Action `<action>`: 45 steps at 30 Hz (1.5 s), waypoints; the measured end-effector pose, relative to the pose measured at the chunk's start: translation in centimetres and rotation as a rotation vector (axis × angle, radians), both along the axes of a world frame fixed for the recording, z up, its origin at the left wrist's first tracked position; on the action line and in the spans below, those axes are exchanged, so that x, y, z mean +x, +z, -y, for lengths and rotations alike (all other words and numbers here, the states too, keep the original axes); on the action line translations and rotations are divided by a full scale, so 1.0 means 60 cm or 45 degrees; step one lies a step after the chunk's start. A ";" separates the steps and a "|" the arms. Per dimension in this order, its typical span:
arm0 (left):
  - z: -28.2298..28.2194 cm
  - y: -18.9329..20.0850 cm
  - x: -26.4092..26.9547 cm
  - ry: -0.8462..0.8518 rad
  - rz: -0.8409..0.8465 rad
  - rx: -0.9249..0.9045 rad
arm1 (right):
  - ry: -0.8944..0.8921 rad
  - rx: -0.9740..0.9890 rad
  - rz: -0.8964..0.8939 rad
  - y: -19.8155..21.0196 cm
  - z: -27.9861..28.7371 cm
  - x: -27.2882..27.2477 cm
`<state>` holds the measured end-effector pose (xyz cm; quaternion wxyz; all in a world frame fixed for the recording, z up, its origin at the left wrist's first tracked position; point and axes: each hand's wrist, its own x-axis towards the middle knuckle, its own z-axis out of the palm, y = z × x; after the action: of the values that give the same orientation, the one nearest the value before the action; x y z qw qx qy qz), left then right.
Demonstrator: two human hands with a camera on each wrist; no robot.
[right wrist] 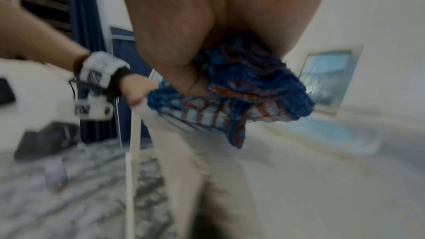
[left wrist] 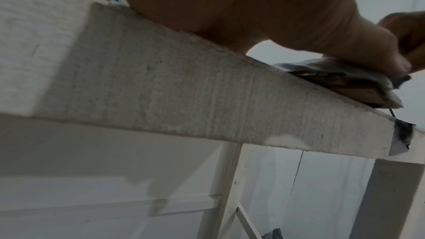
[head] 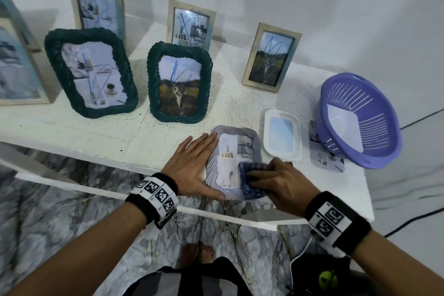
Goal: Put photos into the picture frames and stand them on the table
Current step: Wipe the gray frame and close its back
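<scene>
A pale grey woven picture frame [head: 252, 138] lies flat near the front edge of the white table [head: 96, 127], with a photo [head: 228, 161] showing in it. My left hand [head: 199, 156] rests on the frame's left side with straight fingers, and its thumb runs along the near rim. My right hand [head: 271, 181] grips a blue checked cloth [head: 252, 170] and presses it on the frame's lower right corner. In the right wrist view the fingers of my right hand [right wrist: 184, 43] curl round the cloth [right wrist: 241, 97]. In the left wrist view the frame [left wrist: 345, 77] slightly overhangs the table edge [left wrist: 184, 88].
Two green woven frames [head: 91, 72] [head: 179, 81] stand behind, and wooden frames [head: 98, 7] [head: 191, 24] [head: 271, 57] stand along the wall. At the right are a clear plastic box [head: 281, 134] and a purple basket [head: 358, 120] that rests on loose photos [head: 326, 158].
</scene>
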<state>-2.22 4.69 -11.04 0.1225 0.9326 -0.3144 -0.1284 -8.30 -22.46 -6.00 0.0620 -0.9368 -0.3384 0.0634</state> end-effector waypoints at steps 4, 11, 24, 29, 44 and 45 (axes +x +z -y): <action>0.001 0.000 0.001 -0.001 -0.002 -0.003 | -0.157 -0.075 0.097 -0.011 0.003 0.045; -0.001 -0.001 0.001 -0.009 0.002 -0.008 | 0.084 0.036 -0.011 0.006 -0.014 0.011; -0.001 -0.001 0.001 -0.008 -0.026 -0.019 | 0.118 -0.057 0.030 -0.008 -0.023 0.027; -0.001 0.004 0.000 0.000 -0.034 -0.035 | -0.309 -0.092 0.127 -0.022 -0.059 0.093; 0.003 0.010 0.001 -0.003 -0.056 0.044 | 0.118 -0.048 -0.069 -0.018 -0.069 0.042; 0.002 0.009 0.001 -0.001 -0.057 0.043 | 0.159 -0.100 -0.148 -0.009 -0.061 0.034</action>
<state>-2.18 4.57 -10.51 0.1136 0.9313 -0.3097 -0.1544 -6.27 -18.78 -6.54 0.0407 -0.9104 -0.3891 0.1348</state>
